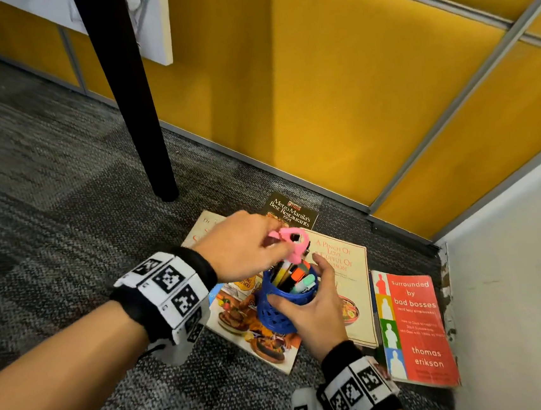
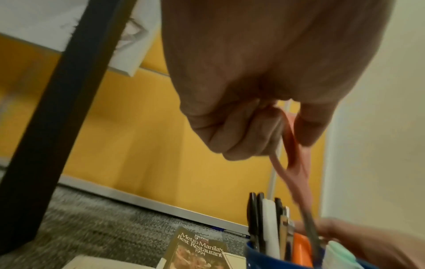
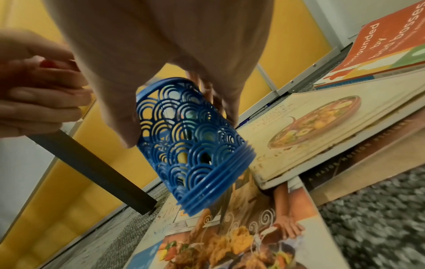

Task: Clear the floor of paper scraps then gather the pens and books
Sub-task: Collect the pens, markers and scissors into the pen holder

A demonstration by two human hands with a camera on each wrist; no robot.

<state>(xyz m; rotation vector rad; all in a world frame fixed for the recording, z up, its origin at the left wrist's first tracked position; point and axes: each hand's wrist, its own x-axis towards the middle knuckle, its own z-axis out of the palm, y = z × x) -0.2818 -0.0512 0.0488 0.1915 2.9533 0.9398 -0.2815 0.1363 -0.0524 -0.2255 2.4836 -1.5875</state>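
Observation:
My right hand [image 1: 312,310] grips a blue lattice pen holder [image 1: 285,306] [image 3: 195,145], lifted and tilted above the books. Several pens and markers [image 1: 297,276] [image 2: 271,227] stand inside it. My left hand [image 1: 249,243] [image 2: 253,127] pinches the handles of pink scissors [image 1: 294,242] [image 2: 296,163], whose blades point down into the holder. Several books lie on the carpet beneath: a food cookbook [image 1: 255,335], a cream "A Pinch Of Love" book [image 1: 350,296], a dark "Metro Manila's Best Restaurants" booklet [image 1: 291,211] [image 2: 197,249] and a red "Surrounded by bad bosses" paperback [image 1: 416,326] [image 3: 386,41].
A black table leg [image 1: 133,102] stands on the grey carpet [image 1: 48,209] left of the books. Yellow partition panels [image 1: 317,84] run behind, meeting a white wall [image 1: 516,263] at the right corner. A blue pen [image 2: 232,232] lies along the partition base.

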